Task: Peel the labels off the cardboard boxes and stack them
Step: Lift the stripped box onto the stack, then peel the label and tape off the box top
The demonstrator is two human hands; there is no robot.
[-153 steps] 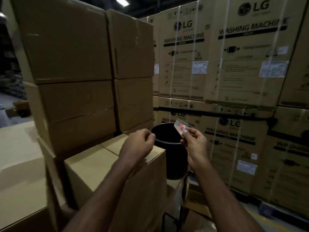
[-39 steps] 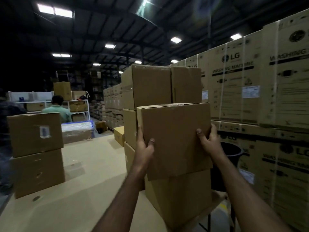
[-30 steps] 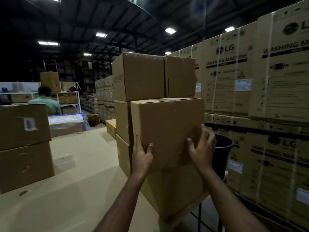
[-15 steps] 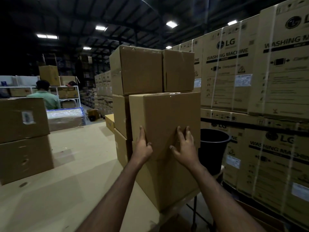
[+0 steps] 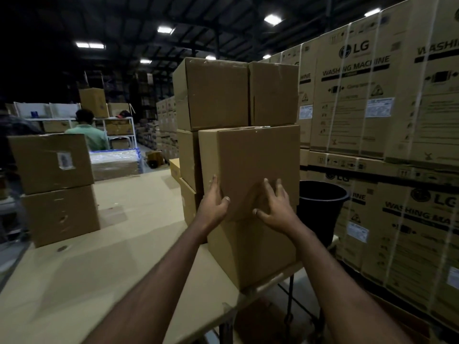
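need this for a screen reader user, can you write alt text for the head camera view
Both hands, left hand and right hand, press on the front of a plain cardboard box stacked on another box at a table's edge. A black bucket stands to the right; two more boxes, one labelled, sit on the left.

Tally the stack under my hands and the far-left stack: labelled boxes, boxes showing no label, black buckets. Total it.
Labelled box: 1
No label showing: 3 (near top box, near bottom box, far-left lower box)
Black bucket: 1
Total: 5
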